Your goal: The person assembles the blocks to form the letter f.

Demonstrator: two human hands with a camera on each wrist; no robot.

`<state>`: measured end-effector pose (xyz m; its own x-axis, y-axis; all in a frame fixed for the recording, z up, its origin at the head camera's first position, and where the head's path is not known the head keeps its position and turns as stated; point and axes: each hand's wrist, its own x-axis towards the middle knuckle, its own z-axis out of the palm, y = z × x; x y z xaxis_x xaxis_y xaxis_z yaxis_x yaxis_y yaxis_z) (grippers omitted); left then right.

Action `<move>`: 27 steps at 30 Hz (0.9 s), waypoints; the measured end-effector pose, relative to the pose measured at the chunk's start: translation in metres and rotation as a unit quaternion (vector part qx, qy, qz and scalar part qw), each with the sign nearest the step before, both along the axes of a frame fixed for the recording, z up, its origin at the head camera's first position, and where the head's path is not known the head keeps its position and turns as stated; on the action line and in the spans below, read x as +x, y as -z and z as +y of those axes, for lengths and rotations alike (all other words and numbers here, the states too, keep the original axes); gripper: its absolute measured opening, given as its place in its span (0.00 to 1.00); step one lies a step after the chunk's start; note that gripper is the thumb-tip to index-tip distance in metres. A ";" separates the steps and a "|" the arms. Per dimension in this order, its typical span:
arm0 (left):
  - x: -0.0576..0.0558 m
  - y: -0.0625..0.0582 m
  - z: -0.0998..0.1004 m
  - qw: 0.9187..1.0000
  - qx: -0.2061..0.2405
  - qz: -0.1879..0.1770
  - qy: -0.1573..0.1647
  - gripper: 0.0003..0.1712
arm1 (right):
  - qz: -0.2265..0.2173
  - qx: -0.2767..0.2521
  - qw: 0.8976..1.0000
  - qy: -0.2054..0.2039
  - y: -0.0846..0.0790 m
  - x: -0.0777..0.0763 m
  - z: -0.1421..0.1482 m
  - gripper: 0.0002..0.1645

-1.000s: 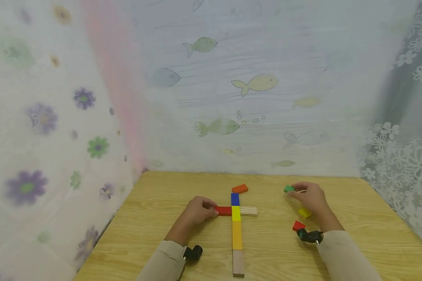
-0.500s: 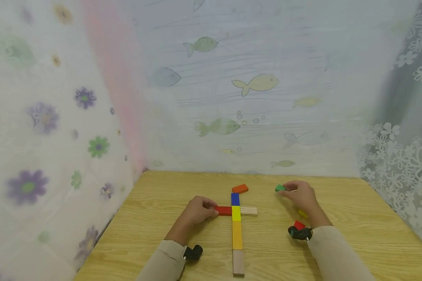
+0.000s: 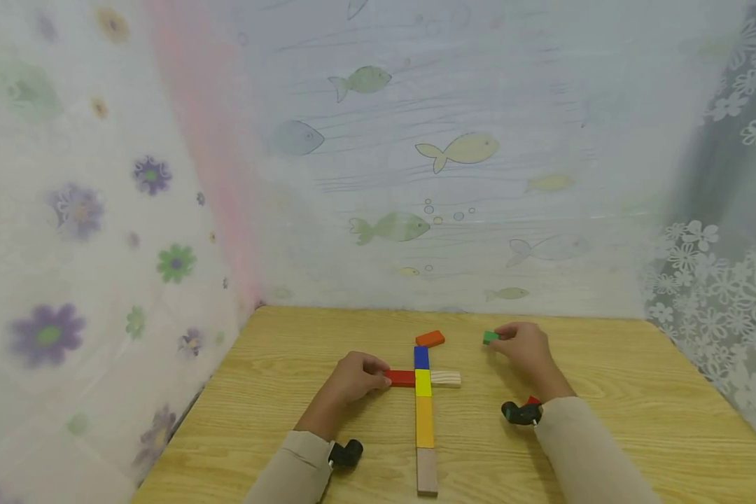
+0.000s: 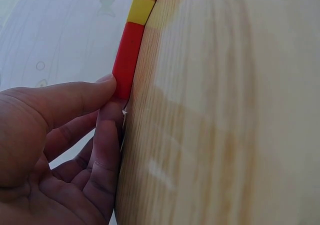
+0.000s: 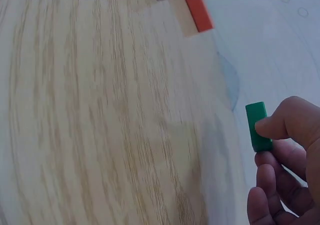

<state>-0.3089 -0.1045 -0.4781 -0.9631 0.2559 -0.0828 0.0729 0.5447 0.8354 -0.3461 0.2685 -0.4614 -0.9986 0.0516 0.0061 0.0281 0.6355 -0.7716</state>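
While the grip of the right hand pinches a green block, right of an orange block, the left hand holds the left end of a red block. Its right end meets a yellow block, with a pale wooden block to the right, a blue block far, and an amber block near, then a light brown block on the bench.

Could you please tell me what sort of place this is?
Probably a curtained-off play or work corner: a fish-patterned sheet behind the table, a flowered sheet at left, coloured blocks on top.
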 end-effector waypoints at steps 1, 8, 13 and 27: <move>0.000 0.000 0.000 1.000 -0.001 0.003 0.002 0.15 | -0.002 -0.003 1.000 0.000 0.000 -0.001 -0.002 0.24; 0.000 0.000 -0.002 1.000 0.001 0.007 0.007 0.15 | 0.022 0.014 1.000 -0.007 0.001 -0.006 -0.018 0.22; 0.000 0.000 0.000 1.000 -0.002 0.004 0.005 0.15 | 0.032 0.019 0.999 -0.005 0.003 -0.008 -0.025 0.22; 0.000 -0.001 0.000 1.000 -0.002 0.000 0.003 0.15 | 0.040 0.036 0.998 -0.016 0.006 -0.013 -0.039 0.21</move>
